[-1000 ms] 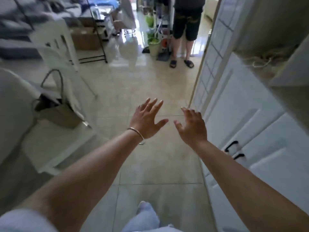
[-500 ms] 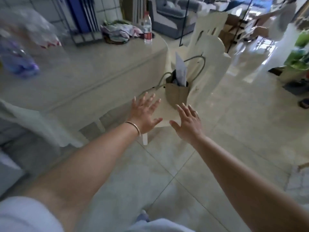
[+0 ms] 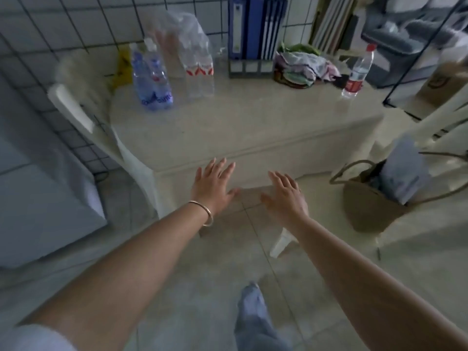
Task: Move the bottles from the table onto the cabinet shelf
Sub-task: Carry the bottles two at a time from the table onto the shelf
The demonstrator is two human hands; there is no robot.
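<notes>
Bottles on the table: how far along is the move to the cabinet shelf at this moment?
Done: nothing can be confirmed, as the cabinet shelf is out of view. In hand: nothing; the left hand and right hand are open and empty, short of the table. Left: the blue-labelled bottles, the clear bottles beside them, and the red-capped bottle at the far right all stand on the table.

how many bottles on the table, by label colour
blue-labelled bottles: 2
clear bottles with red-and-white bands: 2, partly under a plastic bag, blurred
red-labelled bottle with red cap: 1
total: 5 that can be made out
</notes>
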